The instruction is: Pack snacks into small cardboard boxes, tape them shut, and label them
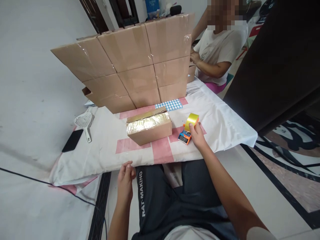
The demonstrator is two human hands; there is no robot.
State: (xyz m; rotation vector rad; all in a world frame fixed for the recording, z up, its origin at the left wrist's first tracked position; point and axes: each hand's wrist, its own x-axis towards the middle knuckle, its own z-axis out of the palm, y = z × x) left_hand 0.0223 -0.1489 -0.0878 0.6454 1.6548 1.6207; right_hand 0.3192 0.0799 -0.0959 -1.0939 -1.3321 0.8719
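Note:
My right hand (198, 134) is wrapped around a tape dispenser (184, 137) with an orange and blue body and a roll of yellow tape (192, 122). It is at the right side of the table, close to the cloth. To its left lies a small cardboard box (152, 131) with shiny tape along its upper face and a raised flap at the back. My left hand (126, 176) is at the table's front edge beside my left thigh. Its fingers are loosely bent and a little apart, with nothing visible in them.
A wall of stacked, taped cardboard boxes (140, 73) stands across the back. A sheet of blue-bordered labels (170, 105) lies before it. On the left are a white slotted scoop (85, 122) and a black phone (72, 140). Another person (220, 56) sits beyond the right corner.

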